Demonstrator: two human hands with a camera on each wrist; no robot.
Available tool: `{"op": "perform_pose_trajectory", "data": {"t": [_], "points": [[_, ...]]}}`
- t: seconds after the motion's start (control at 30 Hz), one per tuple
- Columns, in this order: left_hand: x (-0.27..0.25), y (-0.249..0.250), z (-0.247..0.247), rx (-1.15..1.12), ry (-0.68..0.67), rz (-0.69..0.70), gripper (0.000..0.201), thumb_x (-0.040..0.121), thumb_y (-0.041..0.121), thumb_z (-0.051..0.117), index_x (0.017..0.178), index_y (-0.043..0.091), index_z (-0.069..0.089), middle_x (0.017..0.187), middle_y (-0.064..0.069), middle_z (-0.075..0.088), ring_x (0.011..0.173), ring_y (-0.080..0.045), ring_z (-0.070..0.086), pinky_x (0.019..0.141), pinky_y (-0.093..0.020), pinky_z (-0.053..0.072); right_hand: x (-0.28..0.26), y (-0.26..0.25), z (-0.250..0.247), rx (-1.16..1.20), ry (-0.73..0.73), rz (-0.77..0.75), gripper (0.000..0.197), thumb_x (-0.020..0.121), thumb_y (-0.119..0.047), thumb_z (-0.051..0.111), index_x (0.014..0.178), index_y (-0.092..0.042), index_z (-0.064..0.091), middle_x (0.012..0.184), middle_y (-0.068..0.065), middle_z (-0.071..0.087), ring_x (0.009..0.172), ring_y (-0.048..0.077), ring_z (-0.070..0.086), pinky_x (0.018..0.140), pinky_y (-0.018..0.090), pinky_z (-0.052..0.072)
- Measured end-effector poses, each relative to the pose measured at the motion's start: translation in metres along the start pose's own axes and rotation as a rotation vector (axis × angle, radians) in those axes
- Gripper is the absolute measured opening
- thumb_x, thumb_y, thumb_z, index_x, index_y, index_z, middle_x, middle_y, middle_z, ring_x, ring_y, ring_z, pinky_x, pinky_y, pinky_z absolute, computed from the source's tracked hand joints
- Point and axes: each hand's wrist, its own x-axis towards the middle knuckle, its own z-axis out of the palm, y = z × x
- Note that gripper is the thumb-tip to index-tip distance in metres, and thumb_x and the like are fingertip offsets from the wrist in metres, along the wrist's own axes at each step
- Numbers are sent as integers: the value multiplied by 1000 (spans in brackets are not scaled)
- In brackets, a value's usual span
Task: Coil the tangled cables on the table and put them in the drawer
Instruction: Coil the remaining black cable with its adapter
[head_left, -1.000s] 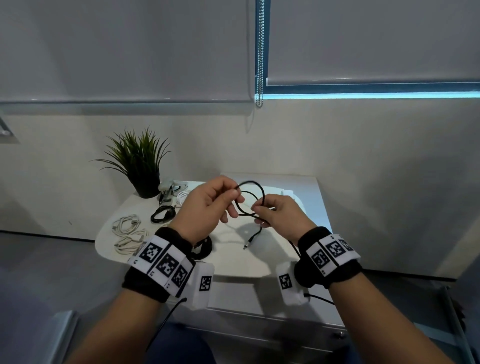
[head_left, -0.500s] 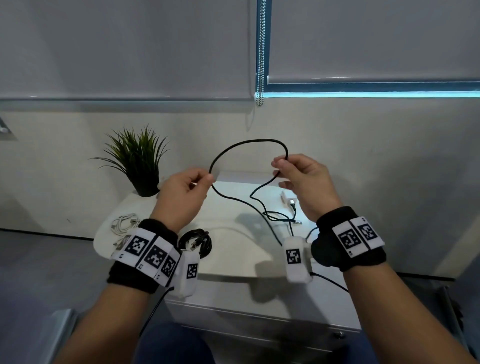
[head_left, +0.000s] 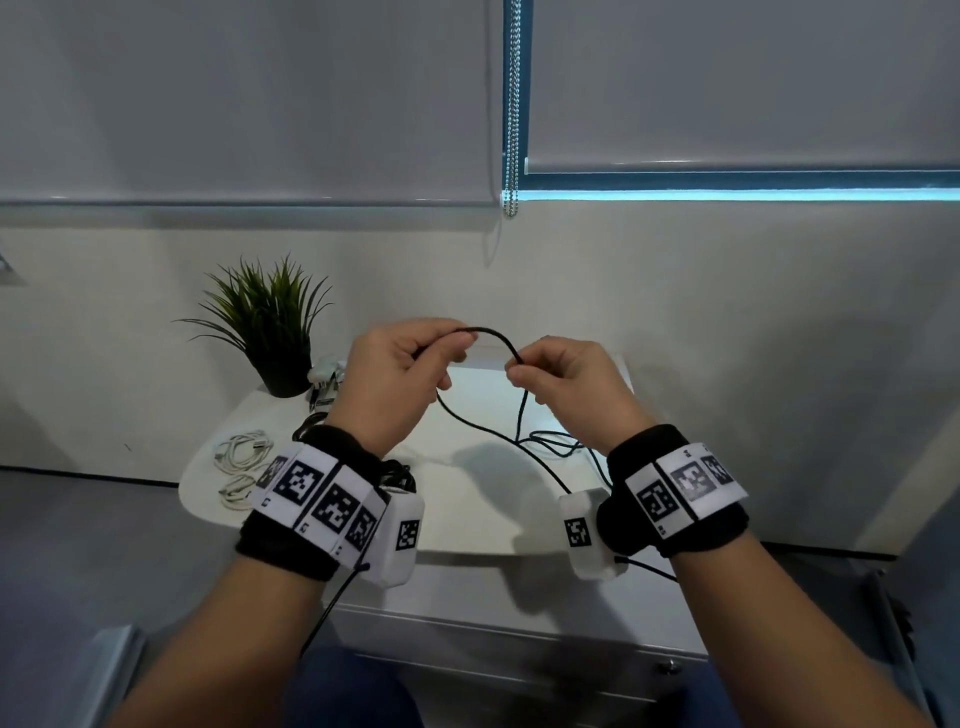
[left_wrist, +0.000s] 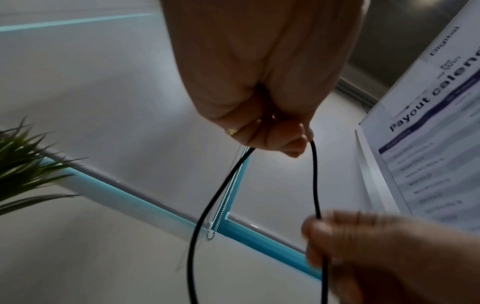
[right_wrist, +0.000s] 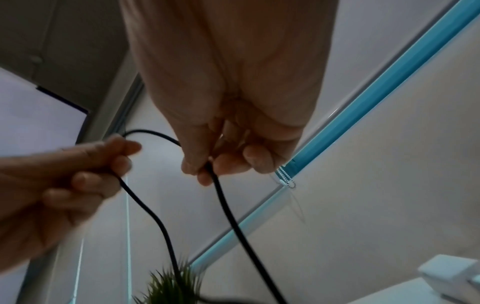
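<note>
A thin black cable arches between my two hands above the white table. My left hand pinches one side of the arch, and its fingers curl round the cable in the left wrist view. My right hand pinches the other side, thumb and finger closed on the cable. Two strands hang from the hands down to a loose tangle on the table. White coiled cables lie at the table's left. A black coil shows partly behind my left wrist.
A potted plant stands at the table's back left, with a white adapter beside it. A bead chain hangs from the blind above. A drawer front lies under the table's near edge.
My hands came closer together and dropped lower, so the wide cable arch shrank to a short one. A second ago they held a small loop just above the table.
</note>
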Motion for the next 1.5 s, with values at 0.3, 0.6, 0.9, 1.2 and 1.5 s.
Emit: {"op": "perform_pose_trajectory", "data": {"t": [0.3,0.6,0.9,1.2,1.5], "points": [[13,10,-29,-205,342,115,12,91,19,58,89,19,69,75,-1,65,55,-10,54,50,-19,45,-11,46,-4,-319,-151,200,13,90,-18,59,89,-12,71,71,-10,60,62,-5,54,69,9,34],[6,-16,-24,112,109,-198,19,93,25,54,85,14,68,72,-2,65,38,-2,47,43,-16,39,1,23,-17,-15,116,82,24,96,-26,48,79,-29,65,64,-8,57,66,8,54,71,26,42],[-2,-20,-8,587,-23,-128,84,83,45,62,148,26,13,155,-3,21,141,-25,20,114,-48,21,-7,-11,-20,167,78,19,25,96,-24,50,81,-26,69,51,-7,29,49,16,22,48,26,22],[-4,-2,18,192,-127,59,16,93,17,53,92,19,68,65,4,57,56,-3,55,59,-10,42,-16,-10,-23,143,-23,50,14,90,-22,61,82,-16,71,47,-12,38,45,11,26,44,22,25],[-7,-40,35,300,-182,-240,20,95,17,45,86,14,63,71,-1,63,42,-9,49,43,-12,38,4,73,-41,-389,-85,356,29,96,-30,46,88,-15,69,67,-2,50,63,17,49,59,24,39]]}}
